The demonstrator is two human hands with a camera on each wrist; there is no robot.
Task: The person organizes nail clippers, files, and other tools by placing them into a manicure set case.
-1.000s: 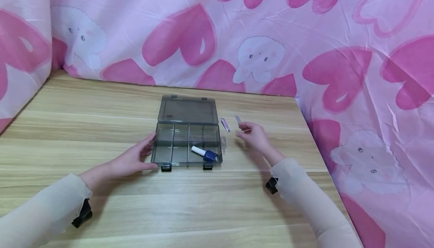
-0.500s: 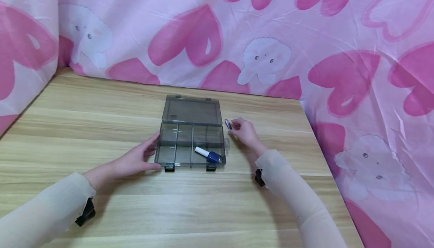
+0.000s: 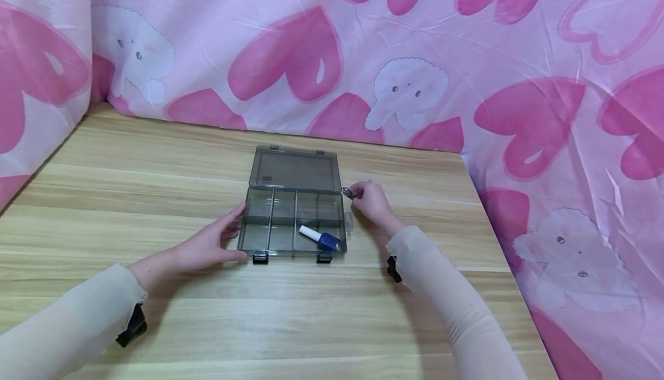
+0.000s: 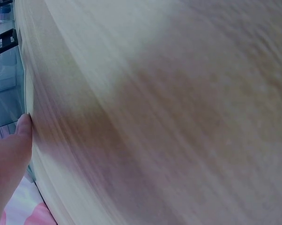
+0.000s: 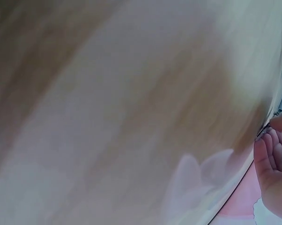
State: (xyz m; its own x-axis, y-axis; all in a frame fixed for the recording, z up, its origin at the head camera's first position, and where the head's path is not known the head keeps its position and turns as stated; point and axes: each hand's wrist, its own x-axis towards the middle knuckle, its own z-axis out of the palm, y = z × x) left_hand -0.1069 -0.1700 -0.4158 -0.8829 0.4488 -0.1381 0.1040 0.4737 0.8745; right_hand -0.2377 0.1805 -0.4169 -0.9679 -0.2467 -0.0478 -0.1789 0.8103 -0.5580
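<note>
The smoky see-through compartment box (image 3: 282,224) lies on the wooden table with its lid folded back. Straight, relaxed fingers of my left hand (image 3: 199,247) rest along its left side, the thumb at the front corner; the left wrist view shows the thumb tip (image 4: 24,125) right at the box edge. A nail polish bottle (image 3: 325,241), dark blue with a white cap, lies slanted in the right front part. Right of the lid hinge, my right hand (image 3: 374,202) pinches a small nail clipper (image 3: 348,193) between thumb and fingertips. In the right wrist view the clipper (image 5: 272,123) is partly hidden by the fingers.
Two black latches (image 3: 260,259) stick out at the box's front. A clear tab-like shape (image 3: 349,221) shows beside the box's right wall. Pink heart-patterned cloth (image 3: 290,51) stands behind the wooden table (image 3: 290,316) and along its sides.
My right hand has moved left from a thin translucent strip to the nail clipper, and now pinches it and has turned it near the box. My left hand stays at the box; the head view shifted slightly.
</note>
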